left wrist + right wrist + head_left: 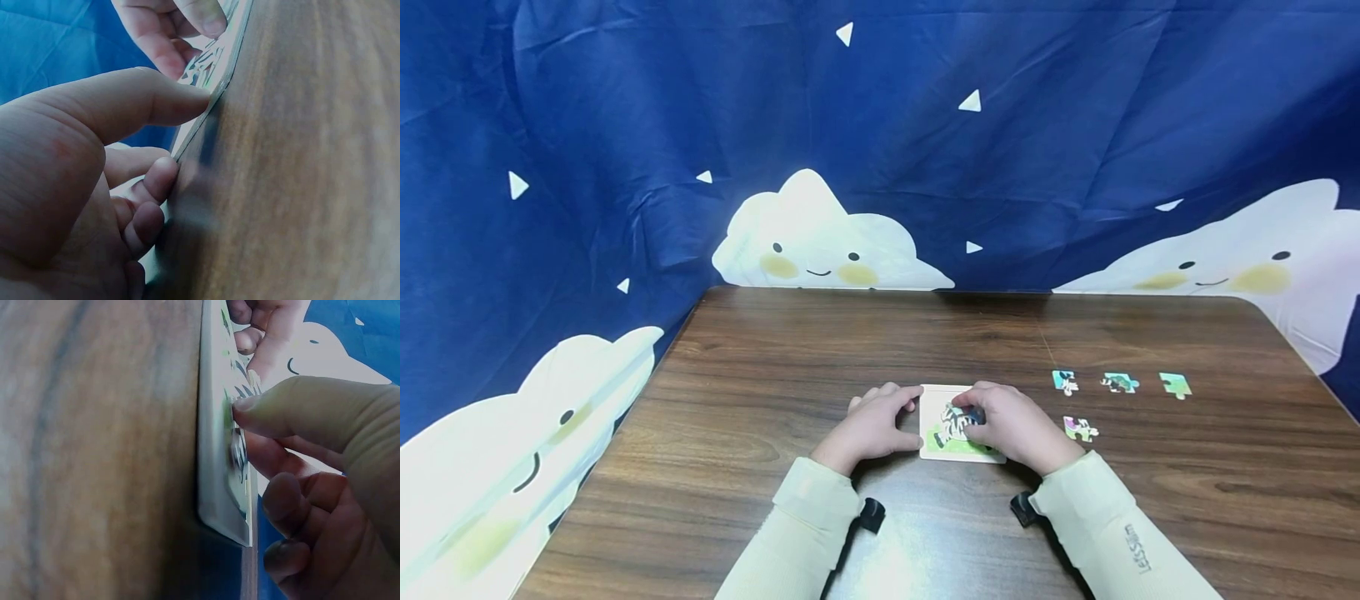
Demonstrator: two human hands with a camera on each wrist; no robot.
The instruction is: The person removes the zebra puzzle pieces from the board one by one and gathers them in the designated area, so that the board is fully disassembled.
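Note:
A white-rimmed puzzle board (930, 412) with a zebra picture and a green strip lies flat on the table in front of me. My left hand (874, 427) holds its left side, forefinger at the far corner and thumb at the near one. Over the right half of the board, my right hand (1018, 427) pinches a zebra puzzle piece (957, 422) between thumb and forefinger, close against the picture. In the right wrist view, the thumb hides part of the piece, and the board's rim (215, 506) runs beneath the fingers.
To the right lie several loose puzzle pieces: a blue-and-white one (1064, 382), a teal one (1121, 382), a green one (1176, 384) and a pink-and-green one (1080, 429). The brown wooden table (790, 350) ends at a blue curtain (647, 108) with clouds.

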